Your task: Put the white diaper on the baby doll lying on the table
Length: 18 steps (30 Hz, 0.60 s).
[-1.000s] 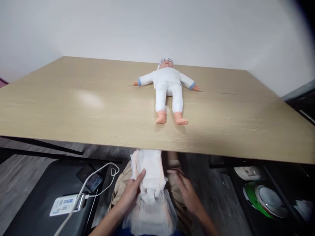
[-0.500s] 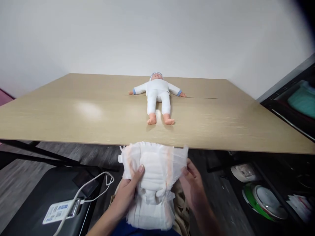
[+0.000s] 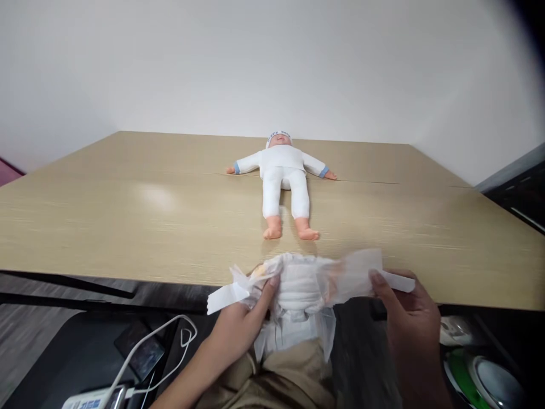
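Note:
A white disposable diaper [image 3: 300,287] is held up between my hands at the table's front edge, above my lap. My left hand [image 3: 244,321] grips its left side, thumb on top; a white tab sticks out past that hand. Between thumb and fingers, my right hand [image 3: 406,309] pinches the right side panel by its tab, stretched out to the right. Beyond the diaper a baby doll [image 3: 283,173] in white clothes and a printed white cap lies on its back, arms spread, feet towards me.
The doll lies on a wooden table [image 3: 170,238] that reaches back to a white wall. A black case or seat [image 3: 55,346] at lower left carries a white cable [image 3: 140,341] and a dark phone-like device [image 3: 140,349]. Green-and-white round items [image 3: 481,375] sit low at right.
My right hand has moved right, pulling the diaper's side panel out wide. The diaper has come up nearer the table edge. The view has shifted, so the table looks closer.

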Available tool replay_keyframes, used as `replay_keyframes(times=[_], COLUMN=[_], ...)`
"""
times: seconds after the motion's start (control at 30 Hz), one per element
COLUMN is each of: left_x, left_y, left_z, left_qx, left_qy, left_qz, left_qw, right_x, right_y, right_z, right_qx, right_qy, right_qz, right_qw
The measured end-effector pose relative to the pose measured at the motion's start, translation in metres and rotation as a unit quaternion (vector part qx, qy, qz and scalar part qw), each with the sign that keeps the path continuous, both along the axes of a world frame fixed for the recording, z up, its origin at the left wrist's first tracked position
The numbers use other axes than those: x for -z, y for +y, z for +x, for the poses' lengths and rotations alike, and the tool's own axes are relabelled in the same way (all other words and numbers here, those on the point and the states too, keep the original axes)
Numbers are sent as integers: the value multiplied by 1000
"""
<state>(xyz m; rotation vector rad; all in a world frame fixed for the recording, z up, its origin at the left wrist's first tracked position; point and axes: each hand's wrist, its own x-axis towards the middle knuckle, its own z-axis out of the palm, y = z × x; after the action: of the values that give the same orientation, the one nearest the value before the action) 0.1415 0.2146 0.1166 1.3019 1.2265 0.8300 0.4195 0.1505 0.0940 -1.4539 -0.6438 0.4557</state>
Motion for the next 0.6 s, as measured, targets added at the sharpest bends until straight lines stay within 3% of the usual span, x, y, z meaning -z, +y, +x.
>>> replay_keyframes(times=[0.13, 0.27, 0.37, 0.5, 0.6], left_x=[-10, -5, 6, 17, 19], left_y=[45, 81, 94, 97, 96], left_z=[-13, -34, -47, -50, -47], left_qx=[30, 22, 27, 28, 33], left_qy=[132, 170, 202, 229, 243], left_qz=[187, 201, 206, 229, 240], left_qw=[973, 964, 957, 946, 939], right_x=[2, 16, 26, 19, 3], right_y=[17, 31, 37, 37, 34], right_z=[16, 37, 43, 10, -40], right_qx=[-1, -26, -43, 38, -7], right_qy=[-71, -147, -249, -444, -490], right_qz=[-10, -104, -167, -111, -48], right_qw=[997, 983, 953, 888, 871])
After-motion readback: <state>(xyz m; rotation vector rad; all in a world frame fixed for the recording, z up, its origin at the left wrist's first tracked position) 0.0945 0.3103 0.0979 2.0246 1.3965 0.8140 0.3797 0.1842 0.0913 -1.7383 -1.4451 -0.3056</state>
